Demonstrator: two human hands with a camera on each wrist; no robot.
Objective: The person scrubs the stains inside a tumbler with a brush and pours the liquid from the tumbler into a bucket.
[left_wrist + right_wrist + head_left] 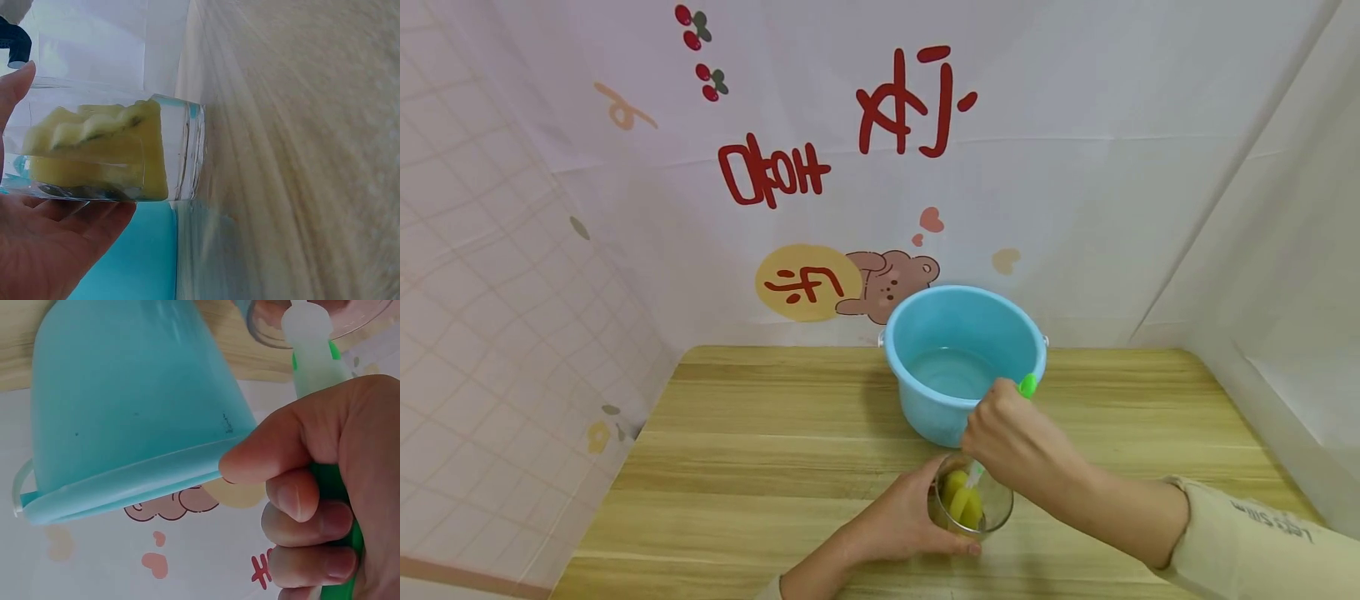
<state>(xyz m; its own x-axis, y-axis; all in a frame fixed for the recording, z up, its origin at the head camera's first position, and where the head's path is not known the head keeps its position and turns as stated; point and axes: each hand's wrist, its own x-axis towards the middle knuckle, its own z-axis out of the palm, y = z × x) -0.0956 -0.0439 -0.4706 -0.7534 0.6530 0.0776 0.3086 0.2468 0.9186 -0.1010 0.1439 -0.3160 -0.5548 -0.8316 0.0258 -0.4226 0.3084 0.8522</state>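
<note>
A clear glass [998, 505] stands on the table with a yellow sponge [964, 502] inside it. The left hand [901, 518] grips the glass from the side; in the left wrist view the thumb and fingers lie on opposite sides of the glass [178, 150], and the wavy-edged sponge [100, 153] shows through the wall. My right hand [1011, 437] curls round a green and white handle [340, 487], whose white lower part reaches down into the glass. The green end [1028, 384] sticks out above the fist.
A light blue bucket [925, 408] with some water in it stands just behind the glass, close to the right hand. The wooden table [760, 450] runs back to a printed white cloth [1075, 208], with more cloth along both sides.
</note>
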